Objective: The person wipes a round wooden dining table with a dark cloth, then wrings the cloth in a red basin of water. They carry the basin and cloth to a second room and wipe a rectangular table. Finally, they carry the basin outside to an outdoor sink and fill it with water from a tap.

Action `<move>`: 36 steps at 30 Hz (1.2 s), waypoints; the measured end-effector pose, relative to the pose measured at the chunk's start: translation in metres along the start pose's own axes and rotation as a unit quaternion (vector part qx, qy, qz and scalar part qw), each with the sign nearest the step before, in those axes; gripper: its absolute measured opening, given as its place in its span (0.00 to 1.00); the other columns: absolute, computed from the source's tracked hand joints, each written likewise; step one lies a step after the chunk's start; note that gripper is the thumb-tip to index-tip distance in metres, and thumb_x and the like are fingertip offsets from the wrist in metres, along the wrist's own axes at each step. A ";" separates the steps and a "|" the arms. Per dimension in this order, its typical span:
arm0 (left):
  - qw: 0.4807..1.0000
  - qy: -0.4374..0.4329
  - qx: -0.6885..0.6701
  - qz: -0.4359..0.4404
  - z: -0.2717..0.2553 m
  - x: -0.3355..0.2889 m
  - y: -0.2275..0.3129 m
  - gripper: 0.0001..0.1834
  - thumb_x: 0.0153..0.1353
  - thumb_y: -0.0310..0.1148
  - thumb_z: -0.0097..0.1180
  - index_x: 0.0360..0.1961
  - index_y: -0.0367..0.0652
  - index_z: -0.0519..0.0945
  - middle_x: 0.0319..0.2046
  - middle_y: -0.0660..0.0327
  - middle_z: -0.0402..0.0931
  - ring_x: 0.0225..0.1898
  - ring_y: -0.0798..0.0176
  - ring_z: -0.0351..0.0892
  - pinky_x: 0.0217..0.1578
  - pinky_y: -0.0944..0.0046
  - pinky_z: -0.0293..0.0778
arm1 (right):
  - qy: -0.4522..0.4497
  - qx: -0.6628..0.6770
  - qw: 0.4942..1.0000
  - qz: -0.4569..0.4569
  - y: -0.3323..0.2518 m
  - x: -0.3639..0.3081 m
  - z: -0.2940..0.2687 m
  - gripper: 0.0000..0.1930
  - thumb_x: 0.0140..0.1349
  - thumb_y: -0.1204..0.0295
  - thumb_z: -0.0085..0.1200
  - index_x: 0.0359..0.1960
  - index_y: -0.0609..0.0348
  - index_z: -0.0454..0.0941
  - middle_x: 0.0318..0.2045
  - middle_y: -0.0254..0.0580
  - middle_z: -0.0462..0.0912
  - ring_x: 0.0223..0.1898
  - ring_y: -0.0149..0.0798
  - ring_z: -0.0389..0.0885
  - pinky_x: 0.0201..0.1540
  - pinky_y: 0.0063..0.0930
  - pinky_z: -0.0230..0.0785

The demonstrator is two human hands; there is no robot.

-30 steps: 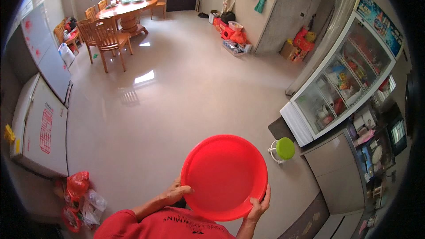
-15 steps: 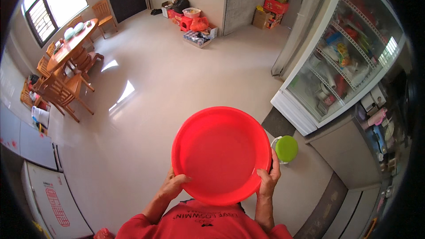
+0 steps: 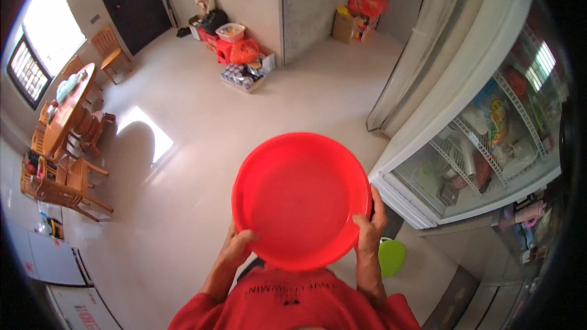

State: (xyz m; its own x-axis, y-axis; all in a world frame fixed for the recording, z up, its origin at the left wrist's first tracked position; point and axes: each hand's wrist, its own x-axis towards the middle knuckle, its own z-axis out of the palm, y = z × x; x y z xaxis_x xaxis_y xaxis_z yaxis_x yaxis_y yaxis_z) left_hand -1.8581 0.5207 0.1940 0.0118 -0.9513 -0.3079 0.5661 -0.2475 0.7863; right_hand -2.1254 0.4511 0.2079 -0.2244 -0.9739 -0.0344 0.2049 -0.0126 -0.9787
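Table point(image 3: 68, 101) and chairs point(image 3: 64, 184) sit far left by the window. My left hand point(image 3: 237, 245) grips the basin point(image 3: 301, 200) at its lower left rim, fingers curled under. I see the red basin held out front, above the floor point(image 3: 183, 165). Right hand point(image 3: 369, 227) clamps the lower right rim, thumb on top. Green bucket point(image 3: 391, 256) just beyond, freezer point(image 3: 483, 140) at right.

I note pale tiled floor point(image 3: 183, 208), dark door point(image 3: 131, 0), wooden dining table point(image 3: 64, 110) by bright window point(image 3: 36, 43), 1 glass-fronted freezer point(image 3: 483, 140).
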 end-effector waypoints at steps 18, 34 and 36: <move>0.998 -0.027 0.008 -0.054 0.182 0.582 0.104 0.41 0.42 0.18 0.48 0.63 0.42 0.57 0.54 0.55 0.67 0.53 0.56 0.69 0.51 0.56 0.70 | 0.059 -0.006 0.997 -0.040 0.002 0.579 0.043 0.35 0.42 0.85 0.43 0.60 0.62 0.64 0.56 0.46 0.70 0.56 0.40 0.68 0.60 0.32 0.58; 0.975 -0.157 0.117 -0.102 0.369 1.080 0.168 0.34 0.45 0.19 0.51 0.59 0.40 0.62 0.45 0.58 0.75 0.45 0.62 0.75 0.48 0.63 0.71 | 0.180 0.063 0.979 -0.069 0.009 1.045 0.026 0.37 0.40 0.86 0.43 0.61 0.62 0.64 0.59 0.42 0.67 0.59 0.35 0.65 0.61 0.28 0.56; 0.981 -0.154 0.085 -0.083 0.399 1.140 0.165 0.30 0.46 0.18 0.51 0.55 0.39 0.66 0.45 0.59 0.74 0.44 0.63 0.75 0.46 0.64 0.72 | 0.200 0.078 0.973 -0.084 0.005 1.101 0.021 0.37 0.40 0.86 0.43 0.61 0.63 0.65 0.59 0.41 0.68 0.59 0.36 0.65 0.61 0.28 0.56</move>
State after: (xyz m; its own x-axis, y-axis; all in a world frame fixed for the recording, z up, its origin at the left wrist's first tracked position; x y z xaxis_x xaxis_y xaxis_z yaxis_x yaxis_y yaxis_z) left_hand -2.0803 -0.6784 0.1867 -0.3333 -0.8992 -0.2834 0.3926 -0.4057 0.8254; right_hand -2.3519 -0.6260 0.1691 -0.6135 -0.7895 0.0173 0.2680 -0.2287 -0.9359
